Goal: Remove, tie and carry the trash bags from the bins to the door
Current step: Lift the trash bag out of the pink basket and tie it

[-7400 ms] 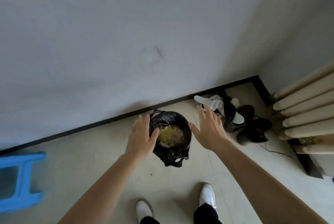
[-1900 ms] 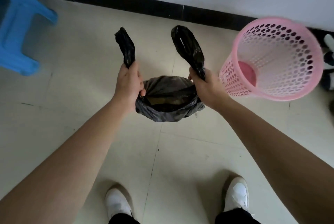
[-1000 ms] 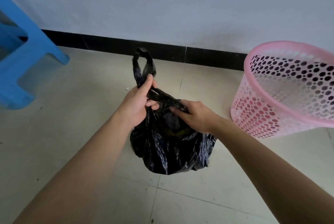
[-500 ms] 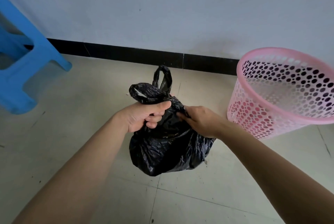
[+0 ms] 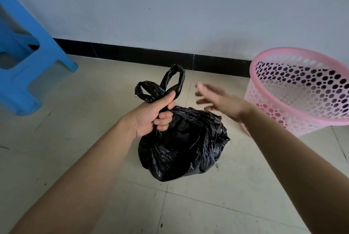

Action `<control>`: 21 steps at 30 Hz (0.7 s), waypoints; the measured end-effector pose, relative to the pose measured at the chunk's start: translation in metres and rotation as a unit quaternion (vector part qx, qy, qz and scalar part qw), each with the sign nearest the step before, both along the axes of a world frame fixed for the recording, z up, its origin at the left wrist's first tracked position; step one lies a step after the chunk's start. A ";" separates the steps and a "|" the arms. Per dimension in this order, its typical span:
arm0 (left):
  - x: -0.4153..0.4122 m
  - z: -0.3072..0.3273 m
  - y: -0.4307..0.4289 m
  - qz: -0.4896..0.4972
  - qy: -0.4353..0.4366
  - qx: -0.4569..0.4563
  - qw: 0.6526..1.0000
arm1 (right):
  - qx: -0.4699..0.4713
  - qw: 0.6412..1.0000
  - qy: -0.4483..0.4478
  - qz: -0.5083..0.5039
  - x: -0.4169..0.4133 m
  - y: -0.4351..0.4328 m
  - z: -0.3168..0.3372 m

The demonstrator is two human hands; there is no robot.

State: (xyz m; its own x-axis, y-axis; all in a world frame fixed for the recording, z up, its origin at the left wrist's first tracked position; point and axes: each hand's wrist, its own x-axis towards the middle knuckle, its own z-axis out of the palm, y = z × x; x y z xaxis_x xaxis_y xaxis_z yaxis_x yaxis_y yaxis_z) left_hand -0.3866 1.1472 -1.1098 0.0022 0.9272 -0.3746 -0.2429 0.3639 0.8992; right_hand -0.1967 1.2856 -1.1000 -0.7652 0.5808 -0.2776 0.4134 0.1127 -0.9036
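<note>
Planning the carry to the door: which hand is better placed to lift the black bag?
Left. The left hand grips the black bag at its gathered neck, under the handle loops; the right hand is open, holding nothing.

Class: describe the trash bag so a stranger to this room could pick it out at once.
Find the black baseboard under the pale wall, then the floor between the blue plastic stool and the pink perforated basket. There the left hand grips a bulging trash bag by its neck: the only crinkled black plastic here, two handle loops sticking up above the fist.
</note>
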 end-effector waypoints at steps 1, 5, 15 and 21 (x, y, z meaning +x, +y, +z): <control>0.001 0.001 0.000 -0.002 0.005 0.006 1.000 | -0.022 0.997 0.047 -0.052 -0.005 0.001 0.005; 0.006 0.004 0.000 -0.019 0.036 0.032 0.999 | -0.042 0.988 0.124 -0.078 -0.024 0.000 0.028; -0.006 0.001 0.004 0.106 -0.102 0.059 0.987 | 0.034 0.977 0.188 -0.096 -0.003 0.005 0.027; -0.017 -0.004 0.000 0.177 -0.134 0.072 0.973 | -0.113 0.989 0.076 0.052 0.014 -0.010 0.004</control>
State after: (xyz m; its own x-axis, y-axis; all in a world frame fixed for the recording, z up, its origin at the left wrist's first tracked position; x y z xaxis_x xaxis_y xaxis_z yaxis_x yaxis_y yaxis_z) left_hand -0.4033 1.1473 -1.1135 -0.2465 0.9307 -0.2702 -0.5618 0.0900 0.8224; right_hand -0.1826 1.2754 -1.0956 -0.8607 0.4324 -0.2687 0.2674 -0.0651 -0.9614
